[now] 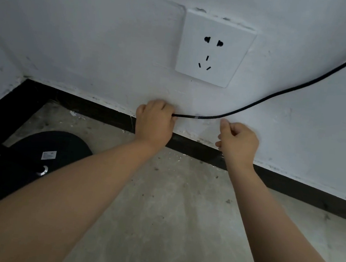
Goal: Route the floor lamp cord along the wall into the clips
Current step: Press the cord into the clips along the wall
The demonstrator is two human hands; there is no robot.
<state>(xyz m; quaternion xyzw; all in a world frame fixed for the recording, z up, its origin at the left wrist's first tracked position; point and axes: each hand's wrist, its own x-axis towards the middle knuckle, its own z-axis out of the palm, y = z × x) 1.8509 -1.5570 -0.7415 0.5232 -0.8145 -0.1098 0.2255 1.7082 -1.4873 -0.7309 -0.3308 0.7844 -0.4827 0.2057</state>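
A thin black lamp cord [280, 93] runs down the white wall from the upper right and levels off just above the black baseboard. A small clear clip [196, 117] sits around the cord on the wall. My left hand [154, 122] is closed on the cord's left part and presses it to the wall. My right hand [237, 141] hovers just below the cord to the right of the clip, fingers loosely curled, holding nothing. The round black lamp base [34, 164] rests on the floor at lower left.
A white wall socket [214, 49] is mounted above the hands. The black baseboard [291, 181] lines the wall and turns at the room corner on the left. The concrete floor [170, 206] is dusty and speckled.
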